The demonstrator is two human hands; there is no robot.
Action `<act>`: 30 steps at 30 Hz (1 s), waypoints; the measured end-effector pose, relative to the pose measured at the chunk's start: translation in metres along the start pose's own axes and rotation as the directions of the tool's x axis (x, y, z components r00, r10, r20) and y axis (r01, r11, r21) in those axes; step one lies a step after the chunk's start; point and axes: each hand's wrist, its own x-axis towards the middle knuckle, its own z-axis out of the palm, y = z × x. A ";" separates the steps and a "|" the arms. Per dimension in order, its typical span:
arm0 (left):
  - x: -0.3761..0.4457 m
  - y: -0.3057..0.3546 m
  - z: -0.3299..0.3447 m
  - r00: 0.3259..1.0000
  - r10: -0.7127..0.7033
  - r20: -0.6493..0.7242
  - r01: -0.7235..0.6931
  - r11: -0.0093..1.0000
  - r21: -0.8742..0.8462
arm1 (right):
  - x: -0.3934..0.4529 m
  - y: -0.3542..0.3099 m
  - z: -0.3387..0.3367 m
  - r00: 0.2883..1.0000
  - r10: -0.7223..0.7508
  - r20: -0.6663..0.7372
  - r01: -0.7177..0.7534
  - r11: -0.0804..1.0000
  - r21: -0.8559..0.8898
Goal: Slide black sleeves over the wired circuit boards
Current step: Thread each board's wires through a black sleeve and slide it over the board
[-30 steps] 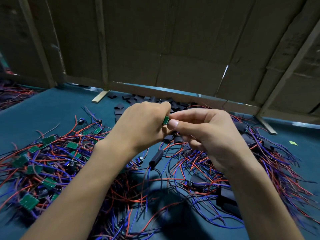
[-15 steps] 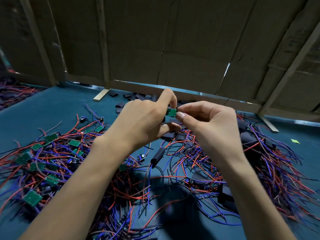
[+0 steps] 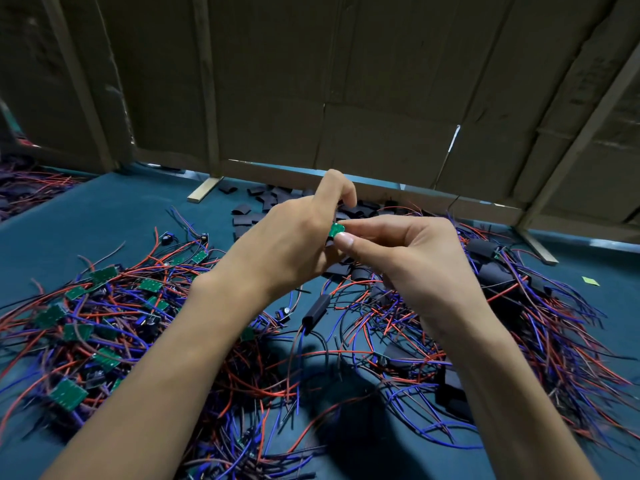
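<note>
Both hands meet above the table's middle. My right hand (image 3: 408, 258) pinches the green end of a small circuit board (image 3: 336, 230) between thumb and fingers. My left hand (image 3: 291, 244) curls round the board's other end, where a black sleeve is mostly hidden under its fingers; its index finger is raised. A bare pile of green boards with red and blue wires (image 3: 104, 320) lies at left. Sleeved boards (image 3: 491, 275) lie at right. Loose black sleeves (image 3: 263, 202) are heaped at the back.
A teal table top (image 3: 86, 230) carries everything. A brown cardboard partition (image 3: 346, 98) on wooden feet stands right behind the sleeves. One sleeved board (image 3: 317, 310) lies below the hands. A small green scrap (image 3: 590, 280) lies at far right.
Both hands have risen a little away from the table. My left index finger has lifted off the board, and more of the green board end shows between the hands.
</note>
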 end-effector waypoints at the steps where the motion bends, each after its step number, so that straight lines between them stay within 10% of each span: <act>1: 0.000 -0.001 0.000 1.000 0.007 0.004 -0.007 1.000 -0.012 | 0.000 0.000 -0.002 1.000 0.030 0.006 -0.030 1.000 0.005; 6: 0.002 0.004 0.002 0.997 0.039 0.074 -0.035 0.998 -0.042 | 0.005 0.004 -0.012 0.978 0.205 0.020 -0.206 0.978 0.028; 10: 0.003 0.005 0.006 0.994 0.012 0.110 0.000 0.994 -0.113 | 0.005 0.005 -0.011 0.992 0.129 0.013 -0.129 0.983 0.126; 14: 0.001 0.003 0.003 0.993 0.010 0.116 0.003 0.993 -0.117 | 0.004 0.007 -0.006 0.998 -0.042 0.040 0.048 0.983 -0.177; 20: 0.002 0.002 0.000 0.996 0.078 0.043 -0.067 0.974 -0.216 | 0.001 0.005 -0.005 0.988 0.093 0.125 -0.088 0.995 -0.048; 26: 0.000 -0.001 0.006 0.988 -0.129 0.088 0.153 0.922 -0.355 | 0.008 -0.006 -0.039 0.961 0.030 -0.274 -0.045 0.998 -0.049; 28: -0.004 -0.009 0.014 0.885 -0.350 0.306 0.373 0.928 -0.018 | 0.010 -0.010 -0.078 0.887 0.002 -0.462 -0.016 0.999 -0.027; 30: -0.012 -0.014 0.026 0.630 -0.557 0.540 0.438 0.830 0.345 | 0.006 -0.007 -0.115 0.793 -0.020 -0.609 -0.041 0.995 -0.086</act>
